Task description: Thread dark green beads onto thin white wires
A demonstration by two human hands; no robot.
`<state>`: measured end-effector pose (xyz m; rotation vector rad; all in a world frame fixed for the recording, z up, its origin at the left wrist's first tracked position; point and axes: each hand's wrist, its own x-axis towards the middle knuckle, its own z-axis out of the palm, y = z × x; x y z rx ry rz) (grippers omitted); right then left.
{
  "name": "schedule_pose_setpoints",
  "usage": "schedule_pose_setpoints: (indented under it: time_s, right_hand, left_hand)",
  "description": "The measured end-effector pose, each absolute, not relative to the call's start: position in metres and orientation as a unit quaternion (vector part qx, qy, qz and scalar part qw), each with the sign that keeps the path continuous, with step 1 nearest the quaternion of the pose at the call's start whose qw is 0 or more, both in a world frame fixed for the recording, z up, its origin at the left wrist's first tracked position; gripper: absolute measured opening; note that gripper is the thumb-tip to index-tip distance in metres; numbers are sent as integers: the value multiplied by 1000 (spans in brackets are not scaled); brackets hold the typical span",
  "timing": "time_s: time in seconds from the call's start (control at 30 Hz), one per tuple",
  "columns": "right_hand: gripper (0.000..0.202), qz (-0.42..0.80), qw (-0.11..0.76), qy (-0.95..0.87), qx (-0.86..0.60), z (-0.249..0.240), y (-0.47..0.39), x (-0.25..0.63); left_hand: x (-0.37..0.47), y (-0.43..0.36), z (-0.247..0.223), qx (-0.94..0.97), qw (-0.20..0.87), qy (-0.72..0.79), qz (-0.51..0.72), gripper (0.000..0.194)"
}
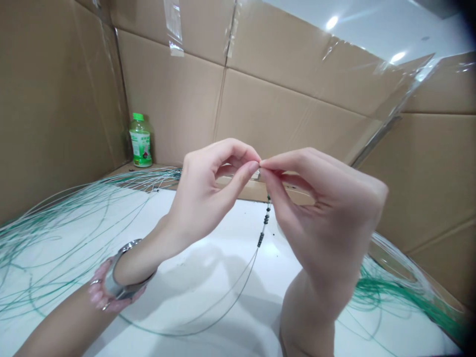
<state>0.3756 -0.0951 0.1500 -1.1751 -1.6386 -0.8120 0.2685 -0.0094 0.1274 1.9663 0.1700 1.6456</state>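
My left hand point(208, 191) and my right hand point(320, 208) meet at the fingertips in mid-air, above the far edge of the white surface. Thumb and index finger of each are pinched together. What lies right between the tips is too small to make out. From behind my right thumb hangs a thin beaded cord point(267, 218) with small dark green beads in groups. Its two pale strands run down and curve left, one passing toward my left wrist. A silver bangle and a pink beaded bracelet point(99, 285) circle my left wrist.
Loose green and white cords point(74, 198) spread over the left of the white tabletop point(208, 302). More green cords point(394, 292) lie at the right. A green-capped bottle point(141, 144) stands in the back left corner. Cardboard walls point(167, 94) enclose the back and sides.
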Motion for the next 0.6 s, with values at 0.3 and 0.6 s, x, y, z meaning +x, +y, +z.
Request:
schedule_pose_setpoints:
  time_s: [0.3,0.6]
  right_hand:
    - [20,-151,601,-670,-408,146,-82,383]
    - [19,-132,580,-671,-443,145,-76,382]
  left_hand:
    - [266,-5,130,715,280,68,637,4]
    - [263,3,130,760,121,79,633,7]
